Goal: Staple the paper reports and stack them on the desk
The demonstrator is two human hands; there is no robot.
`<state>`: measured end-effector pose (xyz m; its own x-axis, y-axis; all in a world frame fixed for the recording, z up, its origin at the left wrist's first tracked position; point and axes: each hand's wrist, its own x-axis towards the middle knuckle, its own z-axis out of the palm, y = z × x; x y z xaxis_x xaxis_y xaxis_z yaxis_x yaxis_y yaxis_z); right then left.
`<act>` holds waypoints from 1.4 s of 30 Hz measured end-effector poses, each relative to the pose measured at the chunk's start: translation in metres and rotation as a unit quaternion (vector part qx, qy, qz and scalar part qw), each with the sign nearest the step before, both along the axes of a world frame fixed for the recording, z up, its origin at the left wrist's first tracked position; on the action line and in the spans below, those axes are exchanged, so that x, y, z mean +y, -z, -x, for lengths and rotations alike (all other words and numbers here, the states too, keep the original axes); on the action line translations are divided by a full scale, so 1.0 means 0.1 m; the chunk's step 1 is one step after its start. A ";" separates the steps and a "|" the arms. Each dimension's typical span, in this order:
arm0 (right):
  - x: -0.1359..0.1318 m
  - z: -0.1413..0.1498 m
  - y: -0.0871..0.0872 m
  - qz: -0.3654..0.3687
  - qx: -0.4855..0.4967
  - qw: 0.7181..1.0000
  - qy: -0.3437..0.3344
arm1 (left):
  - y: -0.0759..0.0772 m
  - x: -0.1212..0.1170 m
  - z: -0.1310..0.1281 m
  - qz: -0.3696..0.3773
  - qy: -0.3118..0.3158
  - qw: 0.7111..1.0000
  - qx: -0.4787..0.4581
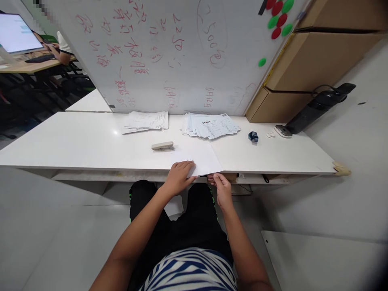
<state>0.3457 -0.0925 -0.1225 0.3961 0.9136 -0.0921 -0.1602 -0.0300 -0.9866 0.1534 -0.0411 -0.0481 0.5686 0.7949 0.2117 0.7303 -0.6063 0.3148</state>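
Observation:
A blank white sheet of paper [203,158] lies at the front edge of the white desk, its near edge reaching the desk's rim. My left hand [179,177] rests over the sheet's left part, fingers flat and thumb toward the near edge. At the near right corner, my right hand [222,188] pinches the sheet between thumb and fingers; some fingertips are hidden under it. A beige stapler [163,146] sits just left of the paper. Behind are two piles: printed papers [212,125] in the middle and another paper stack [147,121] to the left.
A whiteboard [182,48] with red writing and magnets stands behind the desk [75,137]. Cardboard boxes [315,60], a black bottle [318,107], a computer mouse [283,131] and a small dark blue object [253,137] are on the right. Another person's arm shows far left.

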 end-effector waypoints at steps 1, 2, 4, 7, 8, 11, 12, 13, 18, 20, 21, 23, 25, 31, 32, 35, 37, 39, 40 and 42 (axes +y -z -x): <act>0.01 0.01 0.00 -0.002 -0.005 1.000 0.002 | -0.01 0.00 0.00 0.003 -0.001 1.000 -0.002; 0.02 0.02 0.00 -0.005 -0.008 1.000 0.003 | -0.02 0.00 0.00 0.007 -0.001 1.000 -0.003; 0.04 0.03 0.01 -0.012 -0.013 1.000 0.005 | -0.03 0.00 0.01 0.013 -0.003 1.000 -0.008; 0.06 0.06 0.02 -0.020 -0.013 1.000 0.008 | -0.04 0.00 0.01 0.020 -0.004 1.000 -0.016; 0.07 0.07 0.02 -0.020 -0.010 1.000 0.009 | -0.04 0.01 0.02 0.022 -0.004 1.000 -0.019; 0.08 0.08 0.02 -0.017 0.003 1.000 0.006 | -0.04 0.02 0.03 0.029 -0.001 0.999 -0.026; 0.08 0.09 0.02 -0.017 0.006 1.000 0.004 | -0.04 0.02 0.04 0.032 -0.001 0.999 -0.029; 0.08 0.09 0.02 -0.017 0.007 1.000 0.002 | -0.05 0.02 0.04 0.036 -0.002 0.999 -0.033; 0.07 0.10 0.00 -0.022 0.009 1.000 0.002 | -0.09 0.03 0.05 0.049 0.005 0.998 -0.043; 0.06 0.11 -0.01 -0.023 0.011 1.000 0.001 | -0.09 0.04 0.05 0.045 0.010 0.998 -0.041; 0.06 0.11 -0.01 -0.022 0.011 1.000 0.000 | -0.09 0.04 0.04 0.043 0.013 0.998 -0.039; 0.06 0.12 0.00 -0.018 0.010 1.000 -0.005 | -0.08 0.05 0.04 0.038 0.018 0.998 -0.035; 0.07 0.13 0.01 -0.013 0.006 1.000 -0.007 | -0.07 0.06 0.05 0.034 0.017 0.999 -0.036; 0.10 0.15 0.07 0.003 0.003 1.000 0.004 | -0.12 0.07 0.08 0.054 -0.038 0.997 -0.033; 0.09 0.15 0.08 0.004 0.004 1.000 0.004 | -0.13 0.06 0.08 0.057 -0.043 0.997 -0.034; 0.08 0.15 0.09 0.007 0.001 1.000 0.004 | -0.13 0.05 0.09 0.064 -0.046 0.996 -0.050; 0.07 0.15 0.10 0.008 0.001 1.000 0.003 | -0.11 0.04 0.09 0.061 -0.031 0.996 -0.066; 0.06 0.15 0.11 0.006 0.018 1.000 0.000 | -0.06 0.03 0.10 0.042 0.002 0.997 -0.071; 0.07 0.15 0.11 0.005 0.035 0.999 0.001 | -0.03 0.02 0.11 0.027 0.020 0.997 -0.066; 0.08 0.14 0.09 0.005 0.081 0.997 0.013 | 0.03 0.01 0.13 -0.003 0.043 0.998 -0.044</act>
